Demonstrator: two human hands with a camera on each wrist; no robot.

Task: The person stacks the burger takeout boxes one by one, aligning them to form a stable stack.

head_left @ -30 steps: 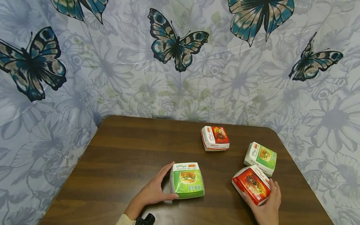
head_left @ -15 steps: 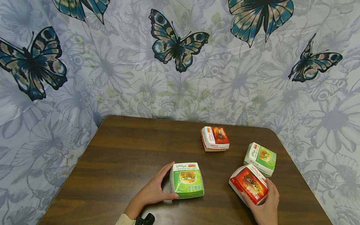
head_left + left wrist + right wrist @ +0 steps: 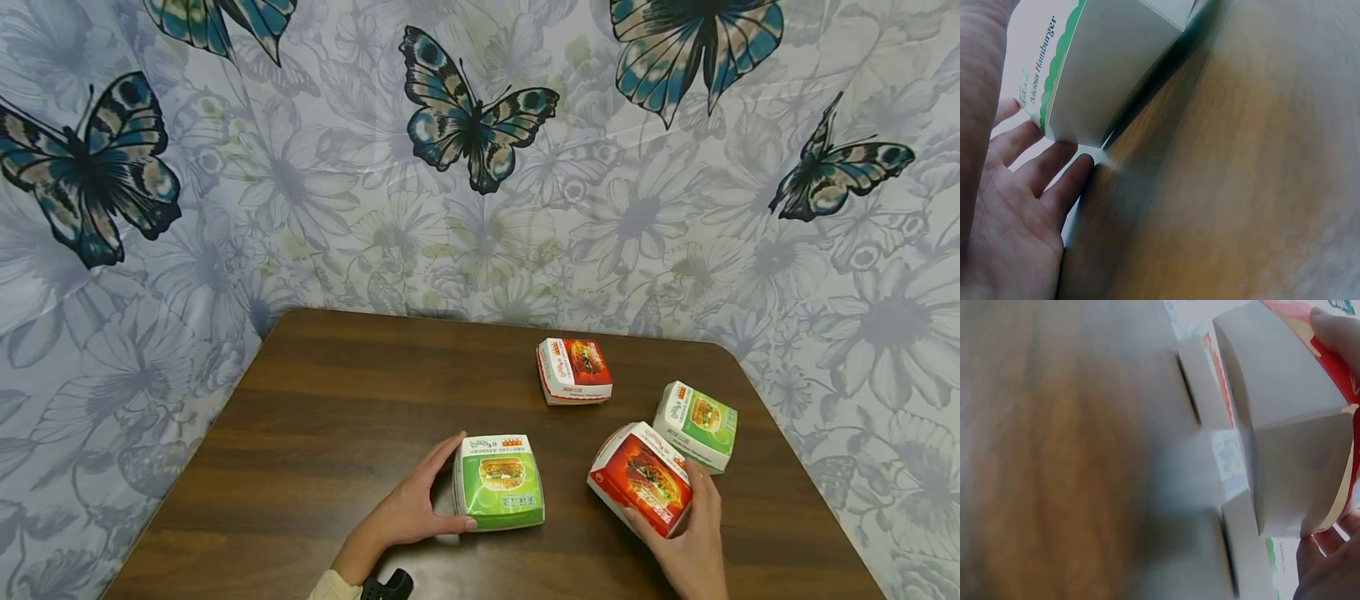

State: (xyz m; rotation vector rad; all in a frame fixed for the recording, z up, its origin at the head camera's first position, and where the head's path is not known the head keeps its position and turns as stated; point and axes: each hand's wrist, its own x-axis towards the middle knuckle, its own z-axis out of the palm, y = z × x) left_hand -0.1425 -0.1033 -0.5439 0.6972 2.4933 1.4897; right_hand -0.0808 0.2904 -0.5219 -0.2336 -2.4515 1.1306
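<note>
In the head view, my left hand [image 3: 408, 504] holds a green-and-white hamburger box [image 3: 500, 487] near the table's middle, thumb at its front corner and fingers behind. The left wrist view has those fingers against the box's side [image 3: 1110, 69], under the print "Delicious Hamburger". To the right, my right hand [image 3: 690, 533] grips a red-and-white hamburger box [image 3: 643, 482] between thumb and fingers. That box is tilted and appears raised off the table, its plain pale underside [image 3: 1297, 462] showing in the right wrist view.
A smaller-looking green box [image 3: 697, 423] lies just behind the held red one. Another red box [image 3: 575, 368] lies near the back edge of the brown wooden table [image 3: 360, 392]. A butterfly-patterned cloth [image 3: 480, 250] hangs behind. A black band [image 3: 387, 585] is on the left wrist.
My right hand has carried the red box left and slightly away from me, beside the small green box. My left hand and its green box have stayed in place.
</note>
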